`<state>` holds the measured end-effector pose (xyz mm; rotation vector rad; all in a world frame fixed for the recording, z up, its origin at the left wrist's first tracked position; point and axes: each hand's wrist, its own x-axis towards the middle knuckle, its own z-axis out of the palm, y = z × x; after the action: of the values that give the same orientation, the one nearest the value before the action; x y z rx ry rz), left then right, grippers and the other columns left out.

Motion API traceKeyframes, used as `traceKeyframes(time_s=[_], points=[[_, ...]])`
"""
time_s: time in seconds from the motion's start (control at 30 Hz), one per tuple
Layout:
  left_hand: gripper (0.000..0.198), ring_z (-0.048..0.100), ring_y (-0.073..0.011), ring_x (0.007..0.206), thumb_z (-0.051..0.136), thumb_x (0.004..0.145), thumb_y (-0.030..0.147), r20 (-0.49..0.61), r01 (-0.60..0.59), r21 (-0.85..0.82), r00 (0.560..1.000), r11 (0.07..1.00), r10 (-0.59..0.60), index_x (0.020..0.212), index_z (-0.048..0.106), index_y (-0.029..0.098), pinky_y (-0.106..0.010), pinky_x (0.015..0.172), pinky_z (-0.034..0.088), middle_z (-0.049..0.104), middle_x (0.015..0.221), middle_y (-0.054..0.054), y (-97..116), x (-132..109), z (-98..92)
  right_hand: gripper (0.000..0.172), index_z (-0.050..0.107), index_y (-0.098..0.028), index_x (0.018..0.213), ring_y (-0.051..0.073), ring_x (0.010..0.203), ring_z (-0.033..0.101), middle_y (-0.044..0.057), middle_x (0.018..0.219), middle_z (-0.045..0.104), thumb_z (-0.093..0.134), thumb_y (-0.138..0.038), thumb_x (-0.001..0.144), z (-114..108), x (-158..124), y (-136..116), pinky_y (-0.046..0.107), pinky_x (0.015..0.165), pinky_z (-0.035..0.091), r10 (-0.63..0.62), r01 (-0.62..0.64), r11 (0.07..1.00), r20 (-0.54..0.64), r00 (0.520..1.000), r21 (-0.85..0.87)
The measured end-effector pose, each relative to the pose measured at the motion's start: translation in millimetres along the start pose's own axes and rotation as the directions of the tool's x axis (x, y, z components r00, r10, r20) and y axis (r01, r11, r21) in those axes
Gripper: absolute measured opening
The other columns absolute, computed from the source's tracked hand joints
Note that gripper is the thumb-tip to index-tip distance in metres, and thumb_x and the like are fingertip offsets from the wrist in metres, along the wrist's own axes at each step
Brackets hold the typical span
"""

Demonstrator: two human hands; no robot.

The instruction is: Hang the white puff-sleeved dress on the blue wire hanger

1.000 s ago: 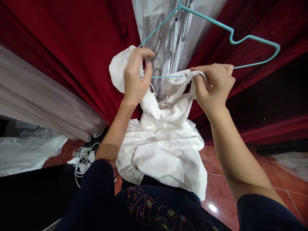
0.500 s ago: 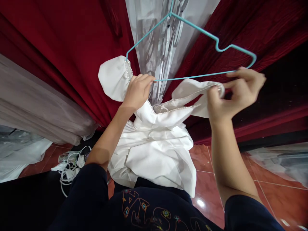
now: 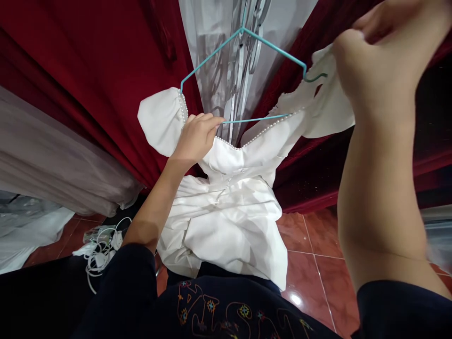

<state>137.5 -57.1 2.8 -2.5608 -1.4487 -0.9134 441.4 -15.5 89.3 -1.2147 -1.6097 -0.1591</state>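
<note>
A white dress [image 3: 233,221] with pearl trim along its neckline hangs in front of me. The light blue hanger [image 3: 215,49] passes through its left sleeve, and its right end is partly covered by the other sleeve. My left hand [image 3: 199,136] is closed around the hanger's bottom bar and the dress edge below the left shoulder. At the upper right, my right hand [image 3: 384,56] grips the right sleeve [image 3: 328,103], pulled up and outward over the hanger's right end. Its fingertips are partly hidden and blurred.
Red curtains [image 3: 99,61] hang on both sides, with a white curtain and metal frame [image 3: 240,80] between them. White cables [image 3: 102,254] lie at the lower left. Greyish drapery [image 3: 60,155] hangs at the left, above red floor tiles [image 3: 314,273].
My right hand has moved up and to the right with the sleeve, which now covers the hanger's right end. My left hand has shifted slightly left, still on the bar.
</note>
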Motion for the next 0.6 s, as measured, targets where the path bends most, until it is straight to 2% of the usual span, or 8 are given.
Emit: traceKeyframes(time_s=[0.1,0.17,0.23,0.27,0.37,0.43,0.53,0.6], points=[[0.038,0.066,-0.0259,0.103,0.042,0.106,0.011,-0.006,0.017,0.041,1.000,0.999,-0.017,0.122,0.074,0.022,-0.040,0.096,0.046,0.074,0.104,-0.005,-1.2,-0.3,1.8,0.028,0.057,-0.019,0.064,0.008,0.064,0.041,-0.001,0.067,0.048,0.071,-0.029,0.085,15.6,-2.3,-26.3,0.035,0.074,0.038,0.121,-0.142,0.975,0.130,0.984,0.172],[0.038,0.066,-0.0268,0.104,0.042,0.106,0.011,-0.017,0.035,0.074,0.999,0.997,-0.034,0.122,0.074,0.023,-0.041,0.097,0.046,0.075,0.105,-0.005,-1.7,-0.1,3.0,0.024,0.065,-0.016,0.077,0.012,0.076,0.056,0.003,0.078,0.058,0.066,-0.033,0.094,28.1,-16.1,-32.3,0.035,0.079,0.044,-0.010,0.025,0.939,-0.044,0.999,0.343],[0.037,0.066,-0.0279,0.105,0.042,0.106,0.011,-0.028,0.047,0.095,0.999,0.994,-0.044,0.122,0.074,0.023,-0.043,0.098,0.046,0.075,0.107,-0.005,-1.3,0.6,4.2,0.028,0.065,-0.018,0.086,0.019,0.099,0.065,0.007,0.093,0.065,0.056,-0.038,0.103,43.3,-39.2,-31.8,0.039,0.093,0.049,-0.200,0.273,0.911,-0.248,0.948,0.308],[0.037,0.066,-0.0283,0.106,0.043,0.106,0.012,-0.032,0.049,0.099,0.998,0.994,-0.046,0.123,0.074,0.023,-0.043,0.099,0.046,0.075,0.108,-0.006,-0.7,0.8,5.0,0.029,0.064,-0.019,0.090,0.022,0.106,0.065,0.009,0.098,0.067,0.050,-0.040,0.106,51.7,-53.3,-29.7,0.042,0.098,0.050,-0.285,0.345,0.906,-0.251,0.925,0.244],[0.035,0.066,-0.0292,0.108,0.044,0.107,0.013,-0.035,0.042,0.100,0.999,0.994,-0.039,0.124,0.073,0.022,-0.045,0.100,0.047,0.074,0.110,-0.006,2.3,0.0,8.8,0.031,0.063,-0.023,0.117,0.027,0.110,0.064,0.011,0.111,0.069,0.046,-0.045,0.105,77.1,-96.1,-17.3,0.049,0.100,0.050,-0.386,0.371,0.920,0.128,0.913,0.131],[0.037,0.066,-0.0286,0.108,0.043,0.105,0.012,-0.033,0.031,0.098,0.999,0.995,-0.028,0.126,0.073,0.022,-0.046,0.102,0.048,0.074,0.111,-0.006,3.5,-2.4,12.5,0.038,0.062,-0.022,0.126,0.031,0.109,0.062,0.011,0.108,0.068,0.046,-0.047,0.102,90.3,-117.2,-8.5,0.055,0.102,0.047,-0.346,0.351,0.936,0.249,0.904,0.028],[0.044,0.065,-0.0262,0.114,0.040,0.102,0.008,-0.068,-0.016,0.080,0.997,0.997,0.021,0.130,0.070,0.025,-0.047,0.108,0.047,0.073,0.117,-0.004,1.6,-6.2,17.6,0.041,0.060,-0.023,0.134,0.030,0.106,0.061,0.010,0.107,0.068,0.043,-0.043,0.103,99.7,-131.4,-6.2,0.055,0.105,0.043,-0.293,0.303,0.953,0.217,0.931,-0.015],[0.044,0.062,-0.0249,0.123,0.039,0.103,0.009,-0.198,-0.031,0.082,0.979,0.996,0.047,0.129,0.068,0.028,-0.048,0.115,0.045,0.071,0.124,-0.003,-2.6,-6.2,18.5,0.038,0.061,-0.026,0.134,0.027,0.104,0.061,0.008,0.110,0.070,0.042,-0.040,0.104,102.0,-133.7,-13.9,0.053,0.107,0.042,-0.274,0.276,0.961,0.157,0.949,0.015]])
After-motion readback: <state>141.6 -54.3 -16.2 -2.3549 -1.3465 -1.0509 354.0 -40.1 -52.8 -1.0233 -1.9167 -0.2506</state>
